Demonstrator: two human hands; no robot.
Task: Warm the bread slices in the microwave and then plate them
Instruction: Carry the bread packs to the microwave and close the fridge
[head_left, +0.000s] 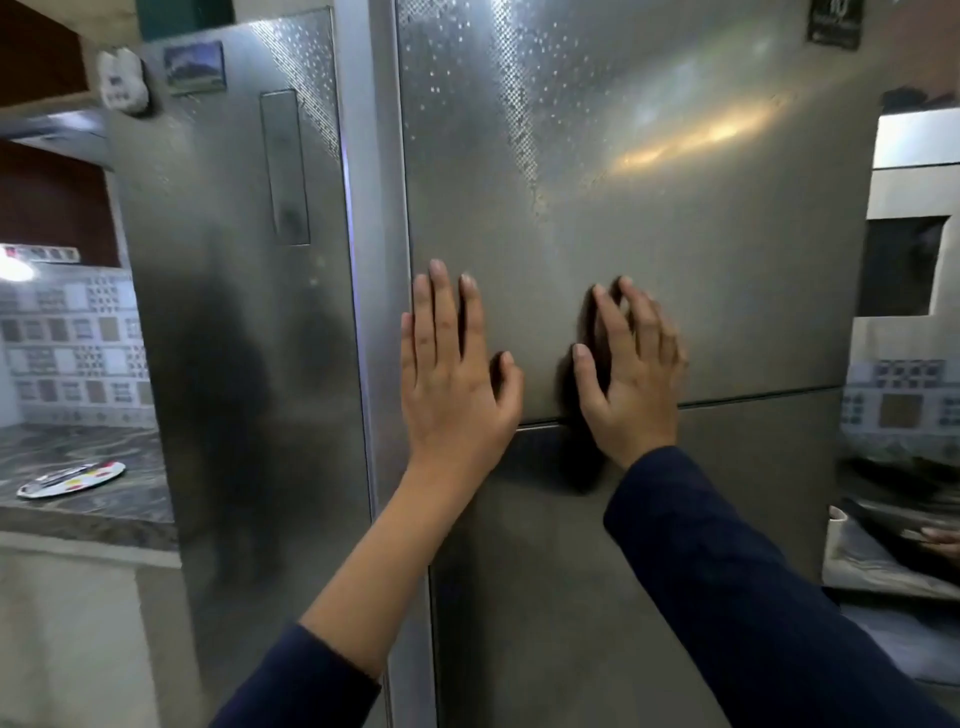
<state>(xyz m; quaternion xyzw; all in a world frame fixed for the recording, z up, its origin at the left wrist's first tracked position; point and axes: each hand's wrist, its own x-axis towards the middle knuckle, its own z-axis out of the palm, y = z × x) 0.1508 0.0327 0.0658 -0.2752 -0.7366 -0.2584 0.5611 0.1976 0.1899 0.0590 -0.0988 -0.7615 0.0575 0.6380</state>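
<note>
- Both hands are pressing flat on the fridge door (649, 208); left hand (457, 374) is sitting at the door's left edge, right hand (631, 374) just beside it.
- Left hand: fingers spread and straight, palm on the steel, holding nothing.
- Right hand: fingers slightly curled, fingertips and heel of palm touching the steel, also holding nothing.
- Both palms are straddling the seam (753, 396) between the upper door and the lower door (649, 545). My read: I'm pushing the upper door closed, and pushing low near the free edge is where the seal seats best.
- Bread slices: not showing anywhere here. Can't tell if they're in the fridge, in the microwave or somewhere out of view.
- Microwave: can't confirm one. There's a light-coloured unit with a dark opening (898, 270) at the right edge, partly cut off, so I'm not calling it.
- Plate (72, 479) with coloured dots is lying on the desk (88, 509) to the left, well apart from my hands. It's looking like it's carrying something thin, too small to tell what. Probably staged there for the plating step.
- Someone's fingers (943, 535) are showing at the far right edge near a pale cloth or bag; unclear what they're doing.
- Task status, as a guess: early, or between steps. With nothing in either hand, next I'd need to locate the bread and the microwave.
- Risk: low; just keeping fingers clear of the door edge (402, 234) on the left.
</note>
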